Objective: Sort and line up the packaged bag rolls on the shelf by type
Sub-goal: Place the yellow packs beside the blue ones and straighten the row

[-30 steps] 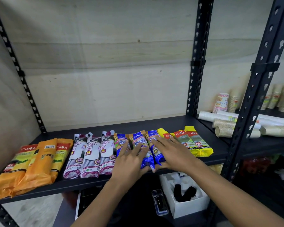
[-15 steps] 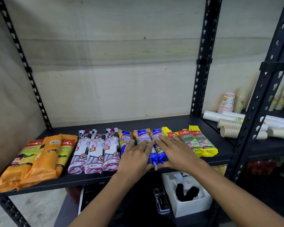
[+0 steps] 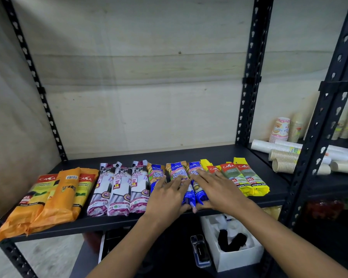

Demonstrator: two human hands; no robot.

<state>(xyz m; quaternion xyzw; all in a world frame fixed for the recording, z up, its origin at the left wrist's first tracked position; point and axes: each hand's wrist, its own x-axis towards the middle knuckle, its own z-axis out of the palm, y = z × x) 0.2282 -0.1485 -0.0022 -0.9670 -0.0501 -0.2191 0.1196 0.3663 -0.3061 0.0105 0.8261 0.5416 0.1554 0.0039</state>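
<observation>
On the black shelf (image 3: 189,155), which serves here as the landmark, four groups of packaged bag rolls lie side by side along its front edge. At the shelf's left end sit the orange packs (image 3: 54,197), the bulkiest, one flipped to show its barcode and overlapping its neighbours. Next toward the middle come three white drawstring packs (image 3: 117,189), touching and fairly square. At the shelf's centre lie the blue single-handle packs (image 3: 178,173), and toward its right end the yellow-green packs (image 3: 243,181), angled slightly.

Both hands rest flat on the blue group, fingers spread, gripping nothing: the left hand (image 3: 167,195) covers the leftmost blue pack, the right hand (image 3: 219,189) the rightmost one and the edge of a yellow-green pack.

The blue packs' lower ends hang right at the shelf's front lip. A squeeze or pull toward the body could slide these slick wrappers off into the white box (image 3: 239,255) below the shelf; pressing sideways could push them up onto the neighbouring packs and spoil the row.
</observation>
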